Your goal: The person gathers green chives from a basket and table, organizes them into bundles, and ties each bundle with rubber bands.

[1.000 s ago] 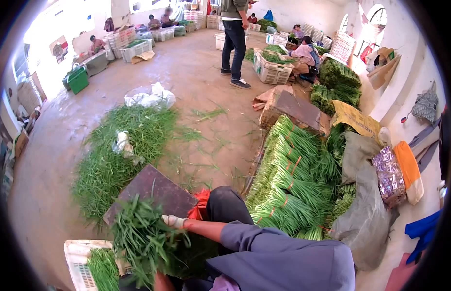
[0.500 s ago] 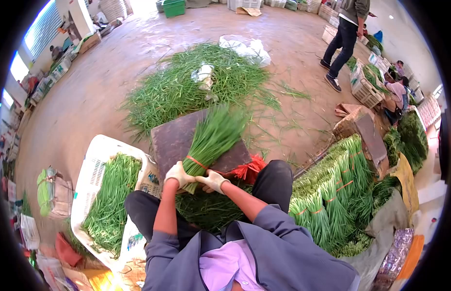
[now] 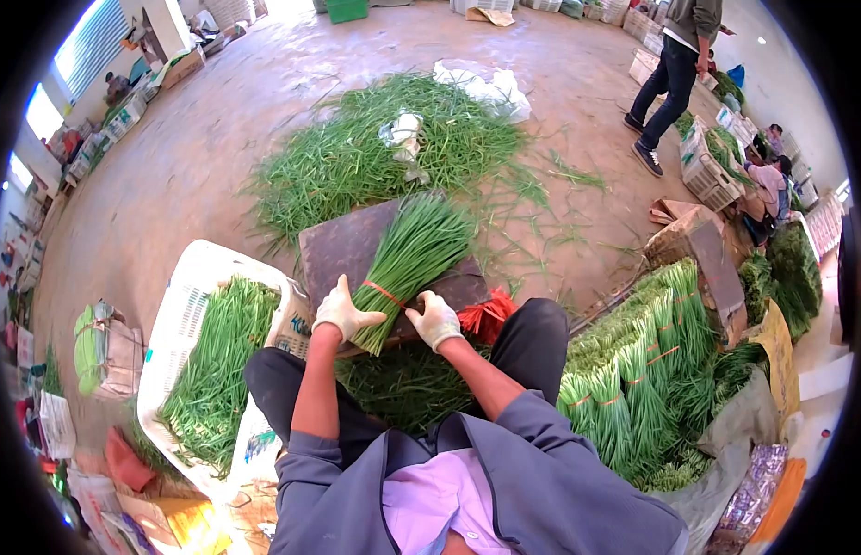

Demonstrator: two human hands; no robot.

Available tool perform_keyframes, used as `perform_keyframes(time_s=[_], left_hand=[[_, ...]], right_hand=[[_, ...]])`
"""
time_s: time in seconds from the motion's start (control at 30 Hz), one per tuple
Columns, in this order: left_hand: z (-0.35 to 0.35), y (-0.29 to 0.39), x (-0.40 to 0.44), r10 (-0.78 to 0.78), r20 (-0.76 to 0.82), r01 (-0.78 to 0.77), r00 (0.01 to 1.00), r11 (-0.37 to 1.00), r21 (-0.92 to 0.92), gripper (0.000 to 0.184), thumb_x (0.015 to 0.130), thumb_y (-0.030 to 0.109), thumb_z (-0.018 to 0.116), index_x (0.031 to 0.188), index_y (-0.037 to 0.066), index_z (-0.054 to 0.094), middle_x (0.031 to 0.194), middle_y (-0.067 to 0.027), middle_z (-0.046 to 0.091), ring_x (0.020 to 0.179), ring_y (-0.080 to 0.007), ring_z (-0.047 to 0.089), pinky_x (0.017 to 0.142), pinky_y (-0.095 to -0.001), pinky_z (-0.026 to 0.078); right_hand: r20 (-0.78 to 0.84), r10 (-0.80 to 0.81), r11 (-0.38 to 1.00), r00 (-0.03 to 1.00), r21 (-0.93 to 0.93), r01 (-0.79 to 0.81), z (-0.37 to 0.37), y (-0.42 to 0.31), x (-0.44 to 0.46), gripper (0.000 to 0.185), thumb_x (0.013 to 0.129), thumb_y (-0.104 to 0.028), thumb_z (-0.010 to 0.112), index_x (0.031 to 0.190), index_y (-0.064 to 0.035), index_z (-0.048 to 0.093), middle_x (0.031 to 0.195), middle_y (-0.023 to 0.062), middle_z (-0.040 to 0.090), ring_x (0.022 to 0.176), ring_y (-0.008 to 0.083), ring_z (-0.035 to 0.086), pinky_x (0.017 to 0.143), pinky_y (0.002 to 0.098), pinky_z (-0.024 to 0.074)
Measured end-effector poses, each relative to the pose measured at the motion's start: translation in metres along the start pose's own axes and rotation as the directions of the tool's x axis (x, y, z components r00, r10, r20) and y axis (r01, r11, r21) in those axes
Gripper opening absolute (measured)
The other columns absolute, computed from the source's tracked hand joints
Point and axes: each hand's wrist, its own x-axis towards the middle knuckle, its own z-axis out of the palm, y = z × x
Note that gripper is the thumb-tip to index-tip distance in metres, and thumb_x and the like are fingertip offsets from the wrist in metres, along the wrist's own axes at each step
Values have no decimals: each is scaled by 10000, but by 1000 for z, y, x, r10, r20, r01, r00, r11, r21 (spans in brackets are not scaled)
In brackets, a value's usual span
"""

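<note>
A bunch of green chives point(image 3: 419, 242) with a red band point(image 3: 385, 294) round its lower part lies slanted on a dark board point(image 3: 333, 248) before me. My left hand point(image 3: 341, 313), in a pale glove, is at the bunch's left side with fingers spread and the thumb against the stalk ends. To the right of the stalk ends is my right hand point(image 3: 437, 321), gloved too, its fingers parted and holding nothing. Red strips point(image 3: 487, 315) hang at the board's right corner, near my right hand.
A white crate point(image 3: 162, 342) of loose chives stands at left. Banded bunches point(image 3: 638, 388) are stacked at right. Beyond the board lies a heap of green stalks point(image 3: 356, 157) with white plastic point(image 3: 490, 91). A person point(image 3: 671, 83) stands farther back; others sit at right.
Both hands have loosened from the lower end of the bunch and moved apart. The bunch, blurred by motion before, now rests still on the board.
</note>
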Motion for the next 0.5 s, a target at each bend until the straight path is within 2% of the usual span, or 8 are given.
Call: perform_keyframes(time_s=[0.07,0.13,0.2,0.23,0.37,0.43,0.47,0.5], left_hand=[[2,21,-9,19,-104,2,994,980,199,1313,544,583,873,1499,-57,237,1351,-279,524,1245,-363,540,1020,-413,450],[19,35,-9,6,-113,22,994,968,248,1343,523,583,881,1507,-49,222,1393,-240,489,1279,-341,506,1044,-408,424],[36,45,-10,-95,-159,145,983,928,343,1368,500,591,884,1510,-40,212,1404,-196,471,1284,-343,488,1059,-415,400],[43,46,-8,-125,-190,189,974,910,369,1386,478,595,889,1510,-32,209,1365,-170,473,1245,-326,500,1047,-414,394],[64,43,-5,-147,-263,248,953,878,409,1362,498,571,889,1507,-39,208,1282,-166,512,1155,-305,548,1000,-411,424],[70,39,-3,-124,-326,262,937,867,424,1219,525,522,894,1441,-29,308,1191,-149,553,1075,-283,588,938,-410,457],[72,37,-2,-131,-336,272,933,868,415,1219,525,522,894,1441,-29,308,1191,-149,553,1075,-283,588,938,-410,457],[72,37,-2,-112,-341,261,933,865,429,1071,578,474,877,1382,-11,363,1143,-127,564,1035,-266,598,895,-401,466]], right_hand=[[188,141,984,972,-131,-118,19,22,8,344,881,-332,672,1076,-54,620,1115,234,670,1032,409,638,867,466,516],[227,185,975,956,-161,-150,16,17,7,359,890,-358,644,1077,-52,652,1108,219,676,1053,420,625,895,481,501],[347,139,990,927,-51,-129,21,22,11,356,908,-359,607,1030,-34,682,1055,218,684,1043,407,628,897,470,498],[348,144,990,926,-55,-133,23,26,11,356,908,-359,607,1030,-34,682,1055,218,684,1043,407,628,897,470,498],[271,-11,996,963,-80,34,26,31,10,312,902,-307,587,956,-25,709,947,198,698,953,389,652,842,463,503],[296,-119,993,948,25,116,22,23,11,294,891,-281,591,943,-17,707,897,201,697,866,362,668,791,432,511],[301,-130,991,945,23,129,20,19,12,294,891,-281,591,943,-17,707,897,201,697,866,362,668,791,432,511],[370,-71,993,926,110,32,11,6,9,286,889,-276,579,913,-21,706,892,205,694,862,365,666,788,434,512]])
